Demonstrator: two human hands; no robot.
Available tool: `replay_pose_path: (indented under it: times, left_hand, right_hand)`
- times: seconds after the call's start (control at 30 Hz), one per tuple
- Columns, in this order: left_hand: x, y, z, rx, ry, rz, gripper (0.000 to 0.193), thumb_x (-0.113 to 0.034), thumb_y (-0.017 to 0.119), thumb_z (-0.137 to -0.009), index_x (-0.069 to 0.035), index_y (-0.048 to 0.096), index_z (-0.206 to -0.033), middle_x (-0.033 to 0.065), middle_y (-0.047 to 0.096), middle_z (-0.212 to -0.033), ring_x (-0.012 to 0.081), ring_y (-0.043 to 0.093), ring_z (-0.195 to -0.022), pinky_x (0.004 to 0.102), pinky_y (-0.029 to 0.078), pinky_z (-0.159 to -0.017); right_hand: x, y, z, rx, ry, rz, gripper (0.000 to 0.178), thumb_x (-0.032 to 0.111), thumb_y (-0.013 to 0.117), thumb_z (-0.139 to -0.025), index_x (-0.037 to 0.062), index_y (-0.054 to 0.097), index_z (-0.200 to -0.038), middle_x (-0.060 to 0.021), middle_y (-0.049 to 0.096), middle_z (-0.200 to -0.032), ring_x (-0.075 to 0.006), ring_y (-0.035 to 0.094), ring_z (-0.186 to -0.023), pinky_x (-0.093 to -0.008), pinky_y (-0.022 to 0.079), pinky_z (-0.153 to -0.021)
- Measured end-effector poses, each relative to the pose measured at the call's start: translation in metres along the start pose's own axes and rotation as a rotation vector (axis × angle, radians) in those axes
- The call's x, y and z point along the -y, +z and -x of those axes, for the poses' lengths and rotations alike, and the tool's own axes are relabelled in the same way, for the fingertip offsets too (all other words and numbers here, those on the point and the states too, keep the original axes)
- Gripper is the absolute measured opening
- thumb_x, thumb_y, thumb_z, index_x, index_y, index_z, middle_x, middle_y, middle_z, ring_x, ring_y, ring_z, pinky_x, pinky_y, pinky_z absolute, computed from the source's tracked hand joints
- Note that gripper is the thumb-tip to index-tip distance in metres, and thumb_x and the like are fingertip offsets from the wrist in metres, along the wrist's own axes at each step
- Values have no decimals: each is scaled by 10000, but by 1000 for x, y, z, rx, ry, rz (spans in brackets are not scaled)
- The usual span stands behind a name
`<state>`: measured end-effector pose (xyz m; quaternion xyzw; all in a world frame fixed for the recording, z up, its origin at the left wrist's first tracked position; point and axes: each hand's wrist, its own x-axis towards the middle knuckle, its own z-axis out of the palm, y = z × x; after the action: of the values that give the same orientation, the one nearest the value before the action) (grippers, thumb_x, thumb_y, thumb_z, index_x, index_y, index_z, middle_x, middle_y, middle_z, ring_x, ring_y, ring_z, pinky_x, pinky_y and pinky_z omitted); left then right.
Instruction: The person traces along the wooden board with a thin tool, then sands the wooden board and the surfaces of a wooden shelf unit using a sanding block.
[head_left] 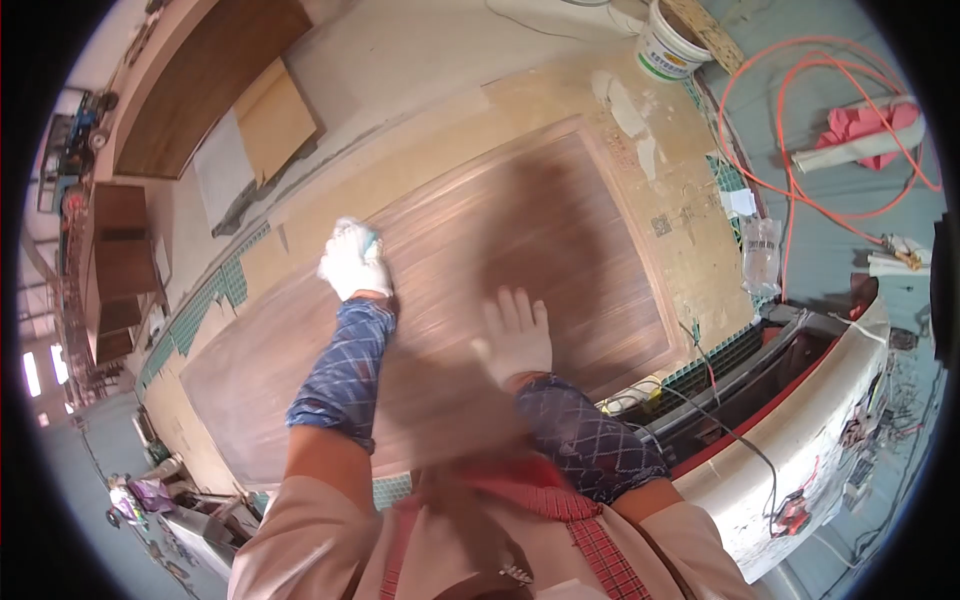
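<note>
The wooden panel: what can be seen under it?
Beyond the edges of the wooden panel, a tan sheet shows, with green mesh at its ragged border. What lies directly beneath the panel is covered.

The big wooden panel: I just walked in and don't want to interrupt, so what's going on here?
A gloved person in blue patterned sleeve covers leans over the wooden panel, which lies flat. The left hand is blurred near the panel's far edge; a teal patch shows there, but what it is stays unclear. The right hand is open over the panel, fingers spread. A white bucket stands beyond the far right corner.
</note>
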<state>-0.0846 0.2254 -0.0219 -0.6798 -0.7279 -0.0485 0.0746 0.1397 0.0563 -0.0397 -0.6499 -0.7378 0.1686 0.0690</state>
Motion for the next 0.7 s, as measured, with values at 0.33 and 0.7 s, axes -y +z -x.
replay_pose_path:
  times: [0.33,0.7]
  left_hand:
    - [-281,36,-80,-58,573,170,492,-336,581,-902,-129,568,-1348,54,559,-1396,267,469,-1263,483,337,-1056]
    - [-186,35,-60,69,853,239,486,-213,641,-836,-122,607,-1312,119,621,-1296,337,561,-1148,482,394,-976]
  right_hand:
    - [-6,-24,-2,-36,-148,-243,598,429,662,-877,61,590,-1343,-140,540,-1388,-336,431,-1353,-511,314,-1125]
    - [-27,-3,8,-10,-312,-282,647,436,622,-923,42,518,-1425,-129,457,-1485,-320,341,-1426,-479,242,-1201]
